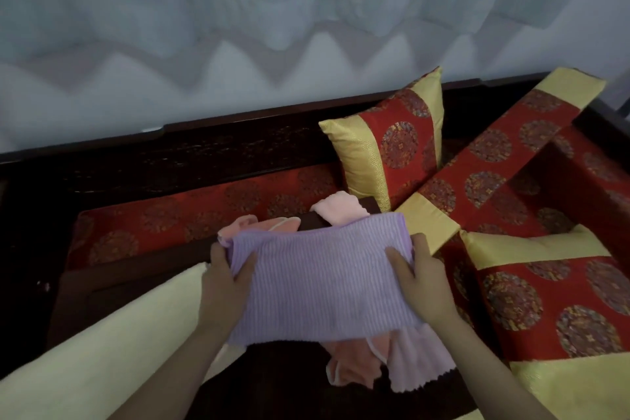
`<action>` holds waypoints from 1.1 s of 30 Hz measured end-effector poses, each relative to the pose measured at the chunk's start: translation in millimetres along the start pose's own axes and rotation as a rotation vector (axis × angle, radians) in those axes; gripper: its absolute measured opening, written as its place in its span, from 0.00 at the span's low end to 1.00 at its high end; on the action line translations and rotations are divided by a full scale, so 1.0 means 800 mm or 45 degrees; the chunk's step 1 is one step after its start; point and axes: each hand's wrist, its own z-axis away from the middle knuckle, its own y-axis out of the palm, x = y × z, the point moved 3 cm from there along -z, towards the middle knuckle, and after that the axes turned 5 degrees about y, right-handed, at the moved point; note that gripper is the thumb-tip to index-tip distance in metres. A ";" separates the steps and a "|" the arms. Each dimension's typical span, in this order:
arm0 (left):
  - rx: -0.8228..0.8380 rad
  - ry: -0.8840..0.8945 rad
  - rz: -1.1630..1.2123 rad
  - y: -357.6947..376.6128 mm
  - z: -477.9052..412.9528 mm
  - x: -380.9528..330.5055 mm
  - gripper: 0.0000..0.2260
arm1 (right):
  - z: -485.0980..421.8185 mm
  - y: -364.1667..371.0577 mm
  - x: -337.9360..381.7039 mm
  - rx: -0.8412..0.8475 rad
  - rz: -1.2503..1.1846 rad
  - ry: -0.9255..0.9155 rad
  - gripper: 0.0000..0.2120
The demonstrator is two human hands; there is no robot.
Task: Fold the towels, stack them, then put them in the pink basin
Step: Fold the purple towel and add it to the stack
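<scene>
Holding purple ribbed towel (320,276) by both side edges. Gripped on one side with left hand (226,280): thumb flat on top of the cloth, fingers curled round the edge. Gripped on the other side with right hand (417,280) in the same way: thumb on top, fingers wrapped over the far corner. Stretched flat between the two hands, far edge straight, near edge sagging a little. Cannot tell whether lifted clear or resting on the pile below.

Under both hands: loose heap of other towels on dark wooden surface (112,280).
- Just below right wrist: crumpled peach towel (354,365) and pink towel (416,361) with zigzag hem, both sticking out from under the purple one on the near side.
- Just beyond left fingertips: far peach towel (269,227), bunched, partly covered by the purple one.
- Beyond and between the hands: pale pink towel (341,210), past the purple towel's far edge.
- Left of left hand, along the forearm: pale yellow cloth (119,334), large and smooth.
- Right of right hand, near: near cushion (545,300), red and gold.
- Farther beyond right hand: upright cushion (392,147), same fabric, just beside the pale pink towel, with long bolster (494,153) lying next to it.
- Far beyond both hands: white curtain (306,27).
</scene>
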 end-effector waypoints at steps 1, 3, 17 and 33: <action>-0.071 0.004 0.039 -0.029 0.000 -0.008 0.14 | -0.002 -0.002 0.028 -0.009 -0.074 -0.019 0.12; -0.215 -0.034 0.068 -0.087 -0.002 -0.005 0.12 | -0.005 0.001 0.076 0.018 -0.226 -0.016 0.09; -0.423 -0.769 -0.103 -0.302 0.119 0.235 0.18 | 0.056 0.266 0.218 0.529 0.268 -0.160 0.17; -0.147 -0.050 -0.141 -0.121 -0.016 0.067 0.13 | -0.005 0.124 0.055 0.184 -0.134 0.143 0.03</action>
